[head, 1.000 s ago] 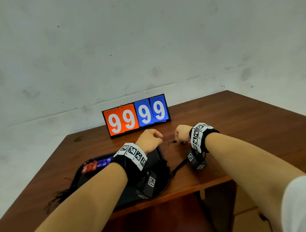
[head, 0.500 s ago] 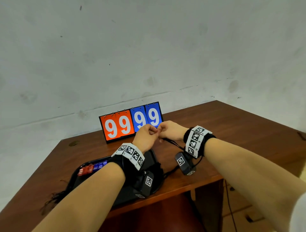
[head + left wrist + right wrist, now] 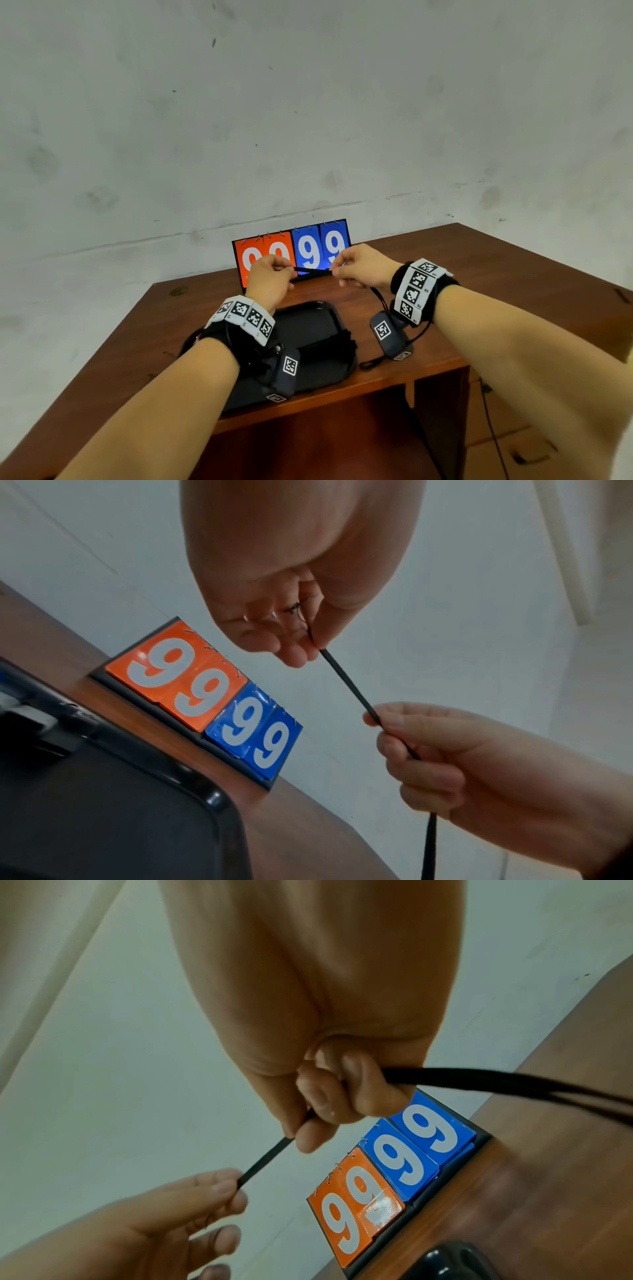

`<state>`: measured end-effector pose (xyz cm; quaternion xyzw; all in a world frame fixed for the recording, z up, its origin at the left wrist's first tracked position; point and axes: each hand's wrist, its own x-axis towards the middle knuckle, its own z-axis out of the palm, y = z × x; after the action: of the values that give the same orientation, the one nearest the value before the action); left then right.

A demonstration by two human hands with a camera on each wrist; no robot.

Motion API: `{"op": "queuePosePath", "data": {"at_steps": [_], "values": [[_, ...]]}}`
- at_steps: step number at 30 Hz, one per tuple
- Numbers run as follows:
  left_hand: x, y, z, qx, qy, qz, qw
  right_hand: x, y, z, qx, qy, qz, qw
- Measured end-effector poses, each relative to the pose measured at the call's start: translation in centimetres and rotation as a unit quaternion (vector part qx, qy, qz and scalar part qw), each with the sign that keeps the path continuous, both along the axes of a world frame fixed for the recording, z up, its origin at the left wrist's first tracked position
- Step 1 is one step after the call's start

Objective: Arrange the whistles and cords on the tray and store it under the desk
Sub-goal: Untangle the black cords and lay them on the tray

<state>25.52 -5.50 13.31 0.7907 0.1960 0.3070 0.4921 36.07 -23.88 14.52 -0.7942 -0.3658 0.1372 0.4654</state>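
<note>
A thin black cord [image 3: 311, 271] is stretched taut between my two hands above the desk, in front of the scoreboard. My left hand [image 3: 291, 269] pinches its left end between thumb and fingertips; the left wrist view shows this pinch [image 3: 313, 645]. My right hand [image 3: 335, 272] grips the cord [image 3: 267, 1161] farther along, and the rest of it trails from the fist down to the desk [image 3: 369, 364]. The black tray [image 3: 308, 325] lies below my hands with a bundle of black cords [image 3: 330, 346] on it. My left forearm hides the tray's left end, so no whistles show.
A flip scoreboard [image 3: 291, 255] reading 99 99 stands at the back of the brown desk [image 3: 496, 274], against the wall. The tray sits close to the desk's front edge [image 3: 342, 397]. A cable hangs beside the desk at the right [image 3: 493, 435].
Both hands rose from the desk, met over the tray, then drew apart. The black cord now runs tight between them.
</note>
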Motion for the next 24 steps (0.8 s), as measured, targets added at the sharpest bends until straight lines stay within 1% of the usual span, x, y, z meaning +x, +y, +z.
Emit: {"op": "queuePosePath", "data": {"at_steps": [5, 8, 11, 15, 19, 22, 24], "values": [[-3.8, 3.4, -0.3, -0.018, -0.014, 0.059, 0.998, -1.8, 0.0, 0.6, -0.029, -0.018, -0.012, 0.999], [-6.5, 5.6, -0.7, -0.003, -0.011, 0.086, 0.996, -3.0, 0.1, 0.7, -0.039, -0.031, -0.017, 0.999], [-9.3, 8.1, -1.3, 0.016, 0.004, 0.11, 0.994, -4.0, 0.3, 0.5, -0.046, -0.054, -0.028, 0.997], [-13.0, 10.7, -1.8, 0.02, 0.022, 0.155, 0.988, -5.3, 1.1, 0.3, -0.06, -0.07, -0.028, 0.995], [-15.7, 12.6, -2.3, 0.023, 0.04, 0.184, 0.982, -6.1, 1.6, -0.4, -0.089, -0.105, -0.024, 0.99], [-17.3, 13.5, -2.9, 0.025, 0.062, 0.188, 0.98, -6.2, 1.6, -1.3, -0.098, -0.117, -0.026, 0.988], [-18.0, 14.1, -3.5, 0.042, 0.082, 0.188, 0.978, -6.1, 1.5, -2.1, -0.111, -0.113, -0.035, 0.987]]}}
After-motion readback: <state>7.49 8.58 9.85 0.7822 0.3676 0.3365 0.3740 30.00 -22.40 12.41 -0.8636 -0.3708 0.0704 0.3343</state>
